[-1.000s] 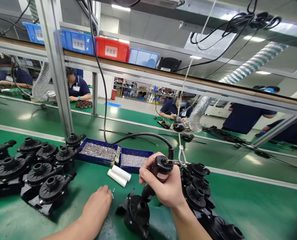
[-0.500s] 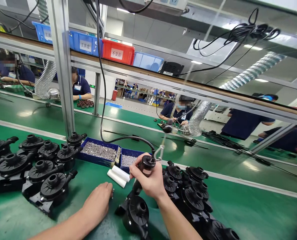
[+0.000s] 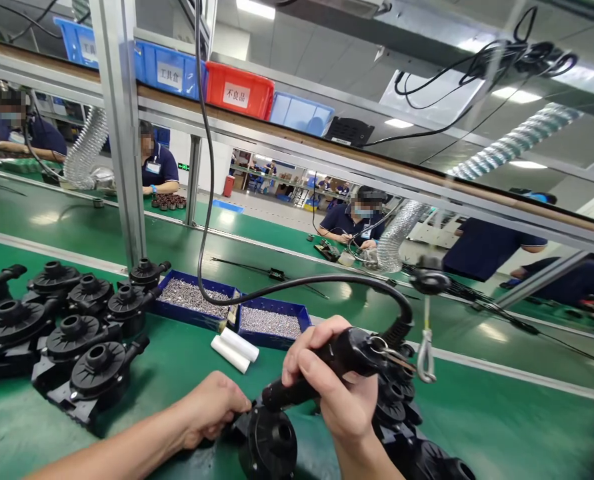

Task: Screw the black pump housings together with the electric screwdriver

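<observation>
My right hand [image 3: 337, 389] is wrapped round a black electric screwdriver [image 3: 327, 370] that hangs on a cord and now lies tilted, its tip pointing left toward my left hand. My left hand [image 3: 211, 408] is closed in a pinch right at the tip, beside a black pump housing [image 3: 269, 441] lying on the green bench. What the left fingers hold is too small to see. A black cable [image 3: 297, 285] loops from the screwdriver's rear up to the frame.
Several black pump housings [image 3: 59, 330] stand at the left, more [image 3: 401, 413] behind my right hand. Two blue trays of screws [image 3: 227, 310] and white rolls [image 3: 234, 350] lie beyond. A metal post [image 3: 119, 133] rises at left. Other people work across the benches.
The screwdriver has swung from upright to nearly level, tip leftward. My left hand moved right from the loose screws on the bench to the tip and closed.
</observation>
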A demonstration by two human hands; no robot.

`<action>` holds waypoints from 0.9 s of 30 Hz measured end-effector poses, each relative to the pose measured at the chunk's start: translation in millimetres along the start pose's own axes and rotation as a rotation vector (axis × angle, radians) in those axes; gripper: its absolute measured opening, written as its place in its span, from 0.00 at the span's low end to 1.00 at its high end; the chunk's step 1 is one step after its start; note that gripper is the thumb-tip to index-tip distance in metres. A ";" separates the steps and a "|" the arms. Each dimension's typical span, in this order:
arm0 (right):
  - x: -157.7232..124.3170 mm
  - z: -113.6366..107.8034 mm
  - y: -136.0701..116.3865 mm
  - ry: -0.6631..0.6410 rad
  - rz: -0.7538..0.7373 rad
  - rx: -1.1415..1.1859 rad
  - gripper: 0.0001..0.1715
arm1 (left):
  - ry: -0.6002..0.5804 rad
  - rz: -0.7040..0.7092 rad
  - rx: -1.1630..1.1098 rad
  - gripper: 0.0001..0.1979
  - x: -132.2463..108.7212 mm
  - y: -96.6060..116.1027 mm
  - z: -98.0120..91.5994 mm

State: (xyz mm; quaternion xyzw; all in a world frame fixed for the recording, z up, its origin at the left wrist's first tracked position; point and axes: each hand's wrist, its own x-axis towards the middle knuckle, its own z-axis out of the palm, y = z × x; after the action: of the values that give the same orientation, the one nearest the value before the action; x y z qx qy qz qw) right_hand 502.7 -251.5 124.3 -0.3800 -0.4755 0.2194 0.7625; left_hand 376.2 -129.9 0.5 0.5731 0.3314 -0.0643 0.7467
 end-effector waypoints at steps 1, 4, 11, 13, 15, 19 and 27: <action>-0.8 1.3 -0.7 -0.003 -0.001 -0.003 0.12 | -0.011 -0.015 0.000 0.15 1.2 2.1 -0.2; -2.1 4.5 -2.5 0.018 0.040 -0.016 0.14 | -0.041 -0.043 0.000 0.16 3.2 5.9 -1.0; 1.5 -2.4 -0.7 0.034 0.037 0.027 0.15 | -0.085 -0.033 0.014 0.21 -7.2 10.4 -7.6; 3.4 -6.4 3.1 -0.003 0.023 0.036 0.13 | -0.121 -0.016 0.018 0.21 -11.8 12.2 -11.0; 4.8 -9.3 6.9 -0.030 0.020 0.034 0.12 | -0.159 -0.019 0.009 0.20 -15.2 13.3 -14.3; 6.4 -10.6 12.2 -0.035 0.075 0.021 0.14 | -0.232 -0.109 -0.054 0.16 -16.6 10.9 -18.2; 4.6 -1.4 14.6 -0.062 0.102 0.015 0.15 | -0.169 -0.098 -0.042 0.21 -8.2 0.2 -17.3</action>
State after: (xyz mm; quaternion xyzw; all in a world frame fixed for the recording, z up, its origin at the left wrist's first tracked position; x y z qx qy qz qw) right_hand 506.4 -239.9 115.0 -0.3911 -0.4771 0.2733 0.7381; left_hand 362.7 -116.6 3.2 0.5327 0.2961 -0.1421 0.7799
